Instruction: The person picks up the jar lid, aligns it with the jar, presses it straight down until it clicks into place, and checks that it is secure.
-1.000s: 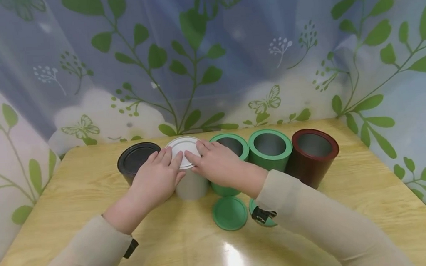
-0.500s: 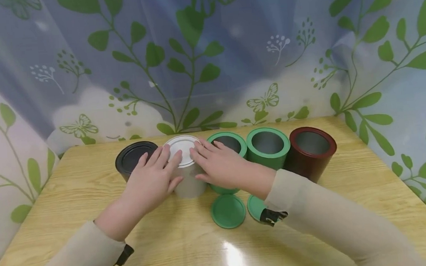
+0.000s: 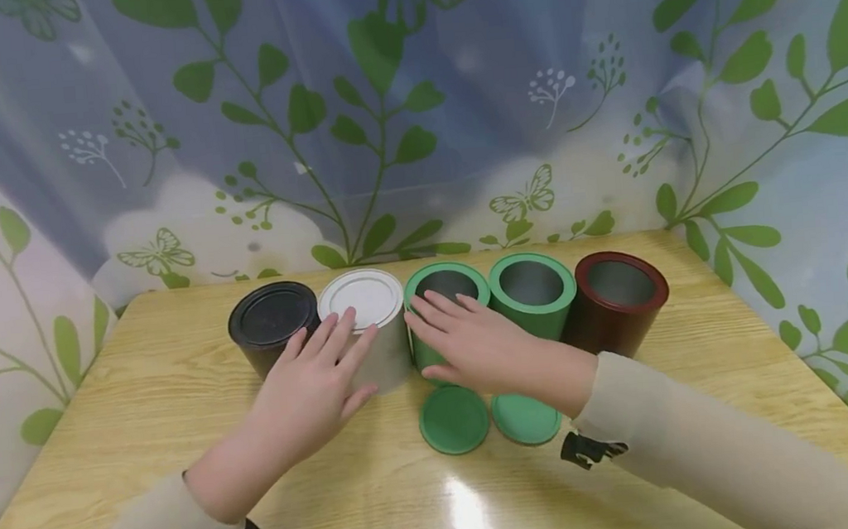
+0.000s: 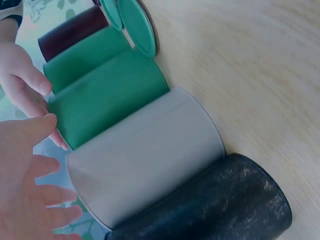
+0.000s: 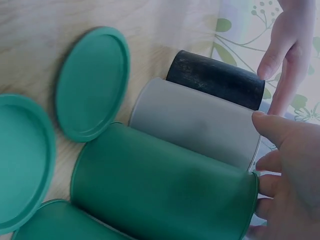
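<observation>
A white can (image 3: 366, 294) with its lid on stands second from the left in a row. My left hand (image 3: 310, 390) is over its near rim, fingers spread and straight, holding nothing. To the right, my right hand (image 3: 482, 343) hovers with straight fingers over the first green can (image 3: 424, 356), whose top is uncovered. In the right wrist view, those fingers overlap the top edge of that green can (image 5: 165, 180). Two round green lids, a darker one (image 3: 454, 420) and a lighter one (image 3: 527, 417), lie flat in front of the green cans.
A black can (image 3: 273, 314) with a lid stands at the row's left end. Another open green can (image 3: 536, 322) and an open dark red can (image 3: 616, 324) stand at the right. The wooden table (image 3: 354, 511) meets a leaf-patterned curtain (image 3: 458, 129) behind.
Both hands have come off the white can's lid. My right hand has moved right over the first green can; my left has drawn back slightly. The lighter green lid is now fully visible.
</observation>
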A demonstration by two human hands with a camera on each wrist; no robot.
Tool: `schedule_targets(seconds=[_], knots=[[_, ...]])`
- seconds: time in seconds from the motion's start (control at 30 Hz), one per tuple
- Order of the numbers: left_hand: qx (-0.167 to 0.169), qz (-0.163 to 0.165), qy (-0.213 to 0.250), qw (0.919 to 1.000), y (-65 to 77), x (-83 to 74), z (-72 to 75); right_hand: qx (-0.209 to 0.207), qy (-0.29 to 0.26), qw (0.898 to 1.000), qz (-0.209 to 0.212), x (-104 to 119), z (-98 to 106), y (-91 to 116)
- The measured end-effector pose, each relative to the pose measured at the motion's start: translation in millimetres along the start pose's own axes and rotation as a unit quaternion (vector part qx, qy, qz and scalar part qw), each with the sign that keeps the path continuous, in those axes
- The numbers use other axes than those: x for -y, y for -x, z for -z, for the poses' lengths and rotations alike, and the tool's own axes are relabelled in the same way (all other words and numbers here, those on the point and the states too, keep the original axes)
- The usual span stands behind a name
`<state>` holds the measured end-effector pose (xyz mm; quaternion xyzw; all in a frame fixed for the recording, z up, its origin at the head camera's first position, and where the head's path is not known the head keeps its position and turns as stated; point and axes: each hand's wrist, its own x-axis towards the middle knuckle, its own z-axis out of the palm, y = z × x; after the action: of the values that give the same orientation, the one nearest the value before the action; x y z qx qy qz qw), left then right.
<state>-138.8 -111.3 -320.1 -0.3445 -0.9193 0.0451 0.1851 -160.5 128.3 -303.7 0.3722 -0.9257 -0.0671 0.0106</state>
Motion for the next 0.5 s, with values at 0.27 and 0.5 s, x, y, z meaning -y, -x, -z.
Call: schedule_targets(seconds=[0.27,0.5], knots=[[-0.009,-0.021,0.017,0.9996,2.6,-14.5,1.0,-0.021,-0.023,0.999,0.012,-3,-4,24],[-0.007,-0.064,0.042,0.9970,0.6,-30.6,-12.7,-0.053,-0.023,0.997,0.048,-5,-11,46]])
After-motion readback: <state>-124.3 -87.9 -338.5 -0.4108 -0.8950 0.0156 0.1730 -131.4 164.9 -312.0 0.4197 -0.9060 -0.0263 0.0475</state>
